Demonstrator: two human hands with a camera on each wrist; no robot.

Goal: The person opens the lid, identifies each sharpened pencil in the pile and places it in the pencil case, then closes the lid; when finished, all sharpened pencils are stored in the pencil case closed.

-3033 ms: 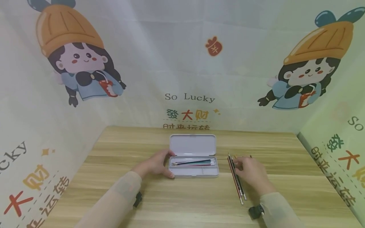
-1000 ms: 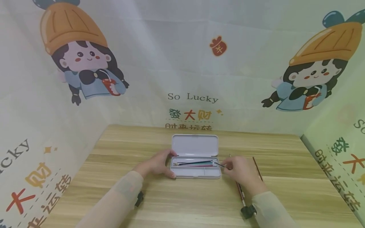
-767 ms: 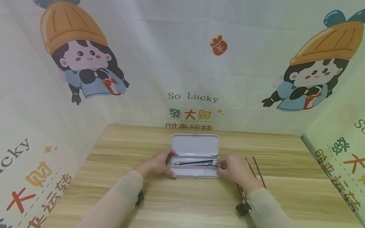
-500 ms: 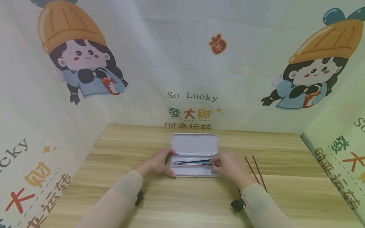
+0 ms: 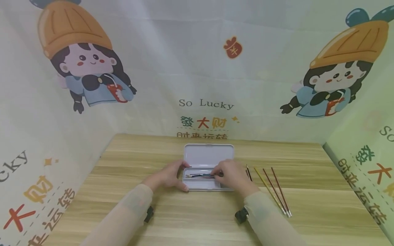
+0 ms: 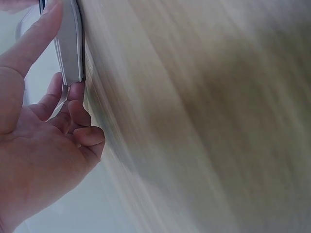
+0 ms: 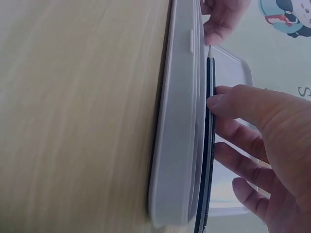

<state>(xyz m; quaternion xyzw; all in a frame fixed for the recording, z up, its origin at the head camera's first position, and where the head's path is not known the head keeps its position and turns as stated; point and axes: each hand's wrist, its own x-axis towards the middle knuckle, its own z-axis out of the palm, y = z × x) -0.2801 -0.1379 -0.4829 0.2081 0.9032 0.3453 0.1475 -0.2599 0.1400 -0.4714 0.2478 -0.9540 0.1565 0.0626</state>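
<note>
A white pencil case (image 5: 201, 185) lies open on the table, its lid raised at the back. Several pencils (image 5: 200, 176) fill the long rear compartment, points to the left. My left hand (image 5: 168, 176) grips the case's left end, thumb at the front corner and fingers at the back; the left wrist view shows the same hold. Between thumb and fingers of my right hand (image 5: 235, 174) is a dark striped pencil (image 7: 210, 136). In the right wrist view it stands above the case's front edge, along its length. The right hand hides the case's right end in the head view.
Right of the case, a yellow pencil (image 5: 268, 188) and two reddish-brown pencils (image 5: 274, 186) lie slanted on the wooden table (image 5: 311, 177). Dark pencils (image 5: 249, 172) show partly behind the right forearm. A printed cloth (image 5: 160, 85) hangs around the table's back and sides.
The right hand picked up a dark pencil from the pencils on the right and carried it left over the case. The left hand has kept its hold on the case.
</note>
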